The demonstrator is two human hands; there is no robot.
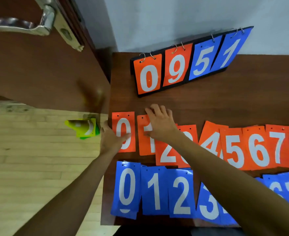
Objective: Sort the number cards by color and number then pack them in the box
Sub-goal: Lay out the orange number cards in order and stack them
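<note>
the right grip (pixel 160 124) is released: the hand lies palm down with fingers spread on the orange 1 card (pixel 145 145), and its fingertips reach past the card's top edge onto the bare tabletop (pixel 191 103). the left grip (pixel 112 138) is also released. its thumb is laid across the face of the orange 0 card (pixel 124 128), and its fingers stretch along that card's left edge, right at the tabletop's rim. the two cards lie side by side, a narrow strip of wood between them.

to the right of the right grip, the orange row (pixel 234 150) runs on with 2, 4, 5, 6, 7 and part of an 8, overlapping one another. the right forearm covers most of the card between 2 and 4. below both grips, nearer the person, lies the blue row (pixel 179 193): 0, 1, 2, 3, then a stretch hidden by the forearm, then 6 and 7.

beyond the right grip's fingertips a black scoreboard stand (pixel 183 65) holds ringed cards reading orange 0 and 9, blue 5 and 1. to the left of the left grip, down on the wooden floor (pixel 29 159), sits a small pile of green and yellow cards (pixel 85 129) against a brown door with a metal handle (pixel 21 26).
</note>
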